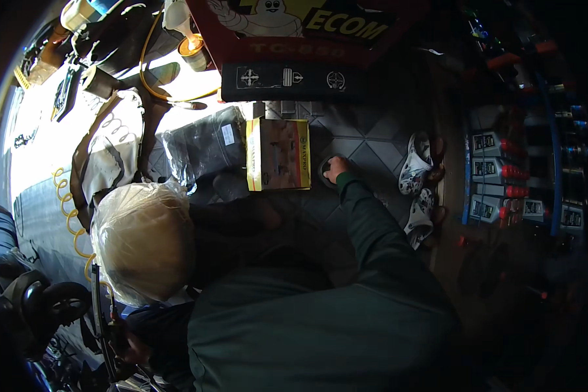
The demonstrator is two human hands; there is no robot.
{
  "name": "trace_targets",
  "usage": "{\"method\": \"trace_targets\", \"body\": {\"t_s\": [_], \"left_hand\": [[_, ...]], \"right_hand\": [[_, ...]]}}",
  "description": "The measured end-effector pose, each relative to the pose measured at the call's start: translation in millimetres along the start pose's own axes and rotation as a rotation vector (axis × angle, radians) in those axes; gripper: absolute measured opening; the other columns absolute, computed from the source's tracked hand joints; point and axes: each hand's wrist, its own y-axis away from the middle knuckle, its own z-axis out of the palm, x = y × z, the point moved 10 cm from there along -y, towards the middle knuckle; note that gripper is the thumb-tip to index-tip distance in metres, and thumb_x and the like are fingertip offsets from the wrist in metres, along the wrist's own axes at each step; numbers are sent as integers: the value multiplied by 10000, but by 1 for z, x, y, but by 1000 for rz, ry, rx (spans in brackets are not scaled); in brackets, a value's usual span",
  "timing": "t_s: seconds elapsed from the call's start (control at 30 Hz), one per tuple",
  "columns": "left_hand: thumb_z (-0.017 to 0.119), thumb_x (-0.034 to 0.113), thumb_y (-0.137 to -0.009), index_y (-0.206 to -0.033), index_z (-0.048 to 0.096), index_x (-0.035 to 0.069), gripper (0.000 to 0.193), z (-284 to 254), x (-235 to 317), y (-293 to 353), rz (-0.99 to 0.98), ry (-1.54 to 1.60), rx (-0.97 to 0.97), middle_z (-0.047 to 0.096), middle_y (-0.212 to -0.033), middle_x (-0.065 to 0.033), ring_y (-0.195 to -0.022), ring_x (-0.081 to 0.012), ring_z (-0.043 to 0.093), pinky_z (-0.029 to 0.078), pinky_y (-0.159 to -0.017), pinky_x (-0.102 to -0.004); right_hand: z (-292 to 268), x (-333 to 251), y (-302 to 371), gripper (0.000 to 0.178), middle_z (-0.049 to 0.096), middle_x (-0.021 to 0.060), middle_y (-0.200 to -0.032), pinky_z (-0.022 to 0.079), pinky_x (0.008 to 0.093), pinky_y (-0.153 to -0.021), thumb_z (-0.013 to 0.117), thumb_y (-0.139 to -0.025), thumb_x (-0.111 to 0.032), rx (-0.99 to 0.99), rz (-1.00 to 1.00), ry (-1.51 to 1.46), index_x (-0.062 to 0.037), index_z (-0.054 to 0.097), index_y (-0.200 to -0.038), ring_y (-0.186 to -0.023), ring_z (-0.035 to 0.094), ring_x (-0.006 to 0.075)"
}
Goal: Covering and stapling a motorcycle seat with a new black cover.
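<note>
My right hand point(336, 168) reaches forward to the tiled floor, fingers closed on a small dark round object point(325, 171) whose kind I cannot make out. Just left of it is a yellow-edged cardboard box point(278, 155) with a dark brown panel facing up. At the lower left, in shadow, my left hand point(134, 351) is beside a long black tool point(101, 320), near the end of a yellow coiled hose point(75, 225); its fingers are too dim to read. Nearer me on the left is a rounded beige thing point(144, 242) wrapped in clear plastic.
A black case in clear plastic point(209, 147) lies left of the box. Ahead stands a red machine point(294, 49) with a black pedal panel point(287, 80). Patterned clogs point(417, 166) sit at right, before shelves of grey bottles point(487, 171). Bright sunlight covers the far left floor.
</note>
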Motion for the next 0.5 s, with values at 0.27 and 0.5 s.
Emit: {"method": "trace_targets", "body": {"t_s": [0.27,0.5], "left_hand": [[717,235,-943,-1216,635,-33,391,-6,48,3,326,-343,-12,658,-1270,-211,-1164,-349,625,457,-1102,-492],[726,246,-941,-1210,642,-15,384,11,46,2,526,-629,-64,667,-1254,-195,-1142,-331,638,474,-1077,-476]], "right_hand": [[31,-3,-37,381,672,224,-1284,500,434,-1060,752,-841,-187,-67,108,-160,-8,705,-1174,-1244,620,365],[59,59,-64,331,725,206,-1100,550,411,-905,819,-783,-140,32,225,-289,-12,706,-1067,-1040,700,342]]}}
